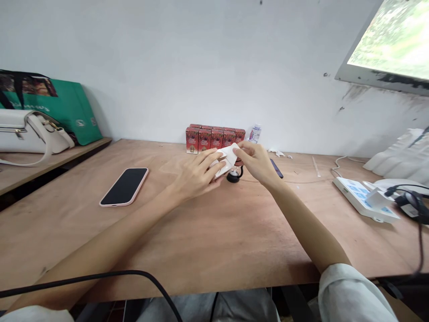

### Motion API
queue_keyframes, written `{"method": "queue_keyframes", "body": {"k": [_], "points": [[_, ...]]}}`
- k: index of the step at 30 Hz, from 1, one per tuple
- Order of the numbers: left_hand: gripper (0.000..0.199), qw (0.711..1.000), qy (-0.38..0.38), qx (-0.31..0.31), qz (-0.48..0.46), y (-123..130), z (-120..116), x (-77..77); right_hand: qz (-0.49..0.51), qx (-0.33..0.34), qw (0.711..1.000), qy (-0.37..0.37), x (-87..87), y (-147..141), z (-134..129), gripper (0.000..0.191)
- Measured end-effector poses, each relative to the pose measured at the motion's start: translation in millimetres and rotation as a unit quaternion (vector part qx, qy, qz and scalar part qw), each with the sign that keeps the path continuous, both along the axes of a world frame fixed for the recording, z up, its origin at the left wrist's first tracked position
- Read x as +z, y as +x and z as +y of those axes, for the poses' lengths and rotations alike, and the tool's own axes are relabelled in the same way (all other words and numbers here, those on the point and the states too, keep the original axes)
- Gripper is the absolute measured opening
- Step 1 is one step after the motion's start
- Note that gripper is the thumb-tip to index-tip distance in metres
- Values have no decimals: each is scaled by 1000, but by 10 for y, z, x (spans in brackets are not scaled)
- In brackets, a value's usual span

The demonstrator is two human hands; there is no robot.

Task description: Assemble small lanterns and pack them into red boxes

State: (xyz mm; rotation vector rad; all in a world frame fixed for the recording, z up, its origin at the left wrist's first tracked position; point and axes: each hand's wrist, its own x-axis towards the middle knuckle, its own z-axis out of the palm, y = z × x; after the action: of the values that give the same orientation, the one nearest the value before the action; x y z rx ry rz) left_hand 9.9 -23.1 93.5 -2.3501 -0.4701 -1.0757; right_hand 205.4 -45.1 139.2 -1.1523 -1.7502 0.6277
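Observation:
Over the middle of the table, my left hand (199, 175) is wrapped round a small box (228, 160) with white faces or flaps towards me. My right hand (256, 162) pinches the upper right edge of the same box, thumb and fingers together. Fingers cover part of the box. Just below and behind it stands a small item with a black round base (233, 177) and a clear part above, its top hidden by the box and my right hand. Several red printed boxes (204, 141) stand in rows behind my hands, near the wall.
A phone (124, 187) lies to the left, and a dark slim object (276, 168) lies right of my hand. Behind stands a white bottle (255, 133). A power strip (363, 199) with cables sits at right. A white handbag (31, 134) and green bag (75, 109) are far left.

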Motion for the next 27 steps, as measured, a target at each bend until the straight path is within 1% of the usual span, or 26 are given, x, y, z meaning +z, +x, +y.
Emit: {"method": "queue_keyframes", "body": {"k": [3,5,8,11,13,15,18,20,24,26,27], "points": [[25,1000,27,-2,10,-19,47,-7,67,71,995,-15,44,1,-42,29],[26,999,44,-14,5,-33,69,2,79,117,990,-29,76,10,-72,28],[28,997,68,-45,1,-50,83,32,73,148,986,-17,100,27,-90,25],[30,993,86,-75,17,-56,87,57,42,148,988,1,98,34,-90,26],[29,991,94,-93,32,-60,97,57,10,145,989,1,100,35,-98,27],[27,989,91,-103,50,-66,113,44,-14,142,990,-16,109,38,-114,26],[26,989,83,-98,68,-80,139,20,-27,142,988,-45,128,52,-139,23],[26,988,93,-103,63,-89,147,18,-25,140,989,-48,136,62,-148,19],[27,982,125,-134,40,-98,134,45,-20,127,991,-38,137,64,-156,17],[27,981,122,-147,32,-91,123,50,-22,122,992,-29,134,55,-160,18],[27,982,108,-154,25,-84,119,46,-23,118,992,-25,133,49,-163,18]]}}
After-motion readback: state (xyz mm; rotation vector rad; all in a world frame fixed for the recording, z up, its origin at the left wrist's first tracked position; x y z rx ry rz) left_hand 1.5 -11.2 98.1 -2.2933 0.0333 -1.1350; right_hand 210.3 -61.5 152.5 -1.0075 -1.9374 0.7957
